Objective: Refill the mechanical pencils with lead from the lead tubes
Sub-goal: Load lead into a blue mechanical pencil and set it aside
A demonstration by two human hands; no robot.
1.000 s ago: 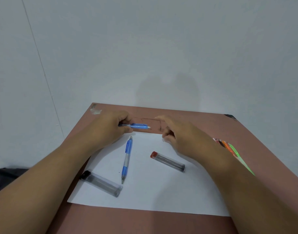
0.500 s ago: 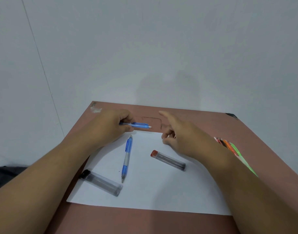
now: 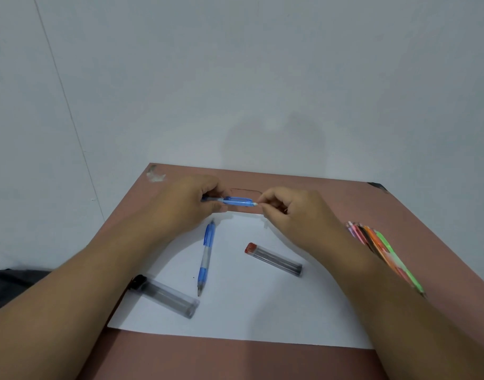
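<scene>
Your left hand (image 3: 192, 204) grips a blue pencil (image 3: 236, 201) by its tip end, holding it level above the far edge of the paper (image 3: 249, 305), with the cap end pointing right. Your right hand (image 3: 287, 212) has closed in: half a second ago its forefinger was stretched out and clear of the pencil, and now its fingers are curled with the fingertips (image 3: 260, 202) pinching at the white cap end. Whether they actually hold the cap or a lead is too small to tell. This likely means you are about to pull the cap off or feed lead into the barrel, so the refill of this pencil is only starting. The second blue pencil (image 3: 206, 257) lies on the paper just below your left hand, untouched. The tube with the red cap (image 3: 273, 259) lies on the paper near your right wrist, and the tube with the black cap (image 3: 165, 296) lies beside your left forearm; both look capped. A bundle of coloured pens (image 3: 372, 242) sits on the table (image 3: 262, 360) beyond your right arm.
</scene>
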